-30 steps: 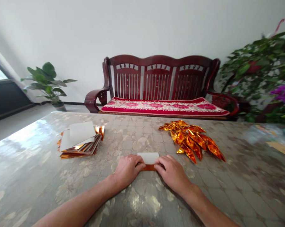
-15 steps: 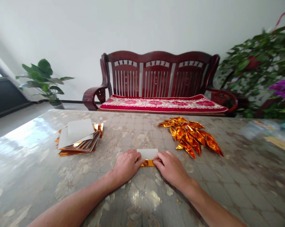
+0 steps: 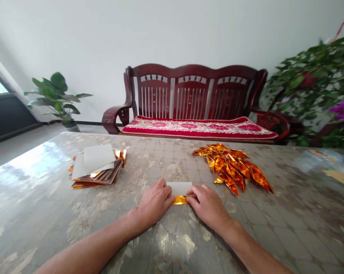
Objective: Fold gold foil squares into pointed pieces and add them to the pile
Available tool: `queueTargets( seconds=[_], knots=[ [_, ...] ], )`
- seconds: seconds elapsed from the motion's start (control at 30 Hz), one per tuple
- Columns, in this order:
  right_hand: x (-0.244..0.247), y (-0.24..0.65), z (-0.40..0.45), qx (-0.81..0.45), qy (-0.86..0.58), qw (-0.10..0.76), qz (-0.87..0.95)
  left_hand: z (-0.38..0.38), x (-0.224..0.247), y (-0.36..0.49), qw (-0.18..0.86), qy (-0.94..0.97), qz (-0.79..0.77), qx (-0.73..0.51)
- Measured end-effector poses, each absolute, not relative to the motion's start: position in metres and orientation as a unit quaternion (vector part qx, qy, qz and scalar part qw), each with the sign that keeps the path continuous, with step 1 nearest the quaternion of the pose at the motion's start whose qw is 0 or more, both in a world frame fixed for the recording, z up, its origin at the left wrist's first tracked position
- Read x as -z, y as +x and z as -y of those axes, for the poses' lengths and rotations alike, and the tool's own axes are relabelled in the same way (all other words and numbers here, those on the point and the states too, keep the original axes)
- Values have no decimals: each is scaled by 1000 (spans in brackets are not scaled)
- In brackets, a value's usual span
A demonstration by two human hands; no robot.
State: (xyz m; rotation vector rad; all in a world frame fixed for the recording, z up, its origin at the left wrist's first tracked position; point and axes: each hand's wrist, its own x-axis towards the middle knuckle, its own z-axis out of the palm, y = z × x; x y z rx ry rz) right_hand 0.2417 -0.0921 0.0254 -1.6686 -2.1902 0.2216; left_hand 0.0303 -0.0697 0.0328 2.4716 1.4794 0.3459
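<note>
Near the front edge of the table, a white-backed gold foil strip (image 3: 179,192) is pressed flat between the left hand (image 3: 154,201) and the right hand (image 3: 208,207).

A fold in the strip appears to be in hand, its gold band turned up along the near side, and a firm, even crease along that band seems called for. The fingers of each hand are pressed together and bear on one end of the strip; no clear pinch can be told. Toward the back left of the mottled stone-patterned tabletop (image 3: 37,201) lies a stack of gold-and-white foil sheets (image 3: 96,171); toward the back right, a heap of pointed gold foil folds (image 3: 231,169). No brand or writing can be read.
</note>
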Motion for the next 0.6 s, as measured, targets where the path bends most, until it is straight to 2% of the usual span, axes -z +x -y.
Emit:
queueTargets(
  seconds=[0.33, 0.6],
  knots=[
    [-25, 241, 92, -65, -602, 196, 771, 72, -32, 33, 107, 845, -518, -79],
    [-21, 243, 92, -55, -606, 194, 770, 72, -28, 34, 105, 841, -523, -93]
  ],
)
